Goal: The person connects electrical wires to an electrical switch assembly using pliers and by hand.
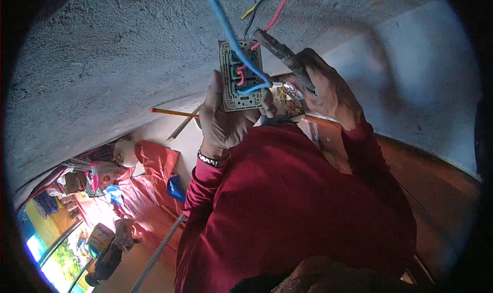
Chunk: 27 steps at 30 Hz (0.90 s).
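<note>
Switch plate [233,82] gripped in left hand [223,121]

It sits at 12 o'clock in view, wired back toward the camera, held by its lower part. Blue wire [223,23] descends from 12 o'clock and crosses it. Right hand [328,90], at 2 o'clock, holds a dark tool [280,50], tip near the plate's 1 o'clock corner.

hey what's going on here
A person's left hand holds an electrical plate with its wired side showing; a blue wire and a pink wire run down to it. The right hand grips a dark tool, apparently pliers, its tip near the pink wire. Above, a yellow wire ends loose.
</note>
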Available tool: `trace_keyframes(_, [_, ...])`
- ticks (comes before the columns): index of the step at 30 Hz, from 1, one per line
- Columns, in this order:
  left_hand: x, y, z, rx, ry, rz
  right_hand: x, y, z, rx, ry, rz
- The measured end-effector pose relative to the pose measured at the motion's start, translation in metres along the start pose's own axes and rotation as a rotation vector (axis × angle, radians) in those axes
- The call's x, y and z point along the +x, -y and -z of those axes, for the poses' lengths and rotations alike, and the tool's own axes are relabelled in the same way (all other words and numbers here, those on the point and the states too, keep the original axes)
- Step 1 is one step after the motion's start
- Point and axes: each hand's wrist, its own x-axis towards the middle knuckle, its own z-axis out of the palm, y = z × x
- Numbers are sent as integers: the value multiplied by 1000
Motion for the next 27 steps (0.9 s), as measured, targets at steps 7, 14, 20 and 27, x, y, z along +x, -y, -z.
trace_keyframes(7, [6,1,-13,-8,-10,-75,-2,-3,-13,-102,-55,21])
trace_keyframes(14, [7,-5,4,1120,-241,-381,-1,3,-14,-88,-97,70])
trace_keyframes(20, [15,-14,8,313,-63,-165,12,5,-18,162,-79,8])
trace_keyframes(27, [11,-19,15,304,-154,-197,13,3,-18,95,-145,93])
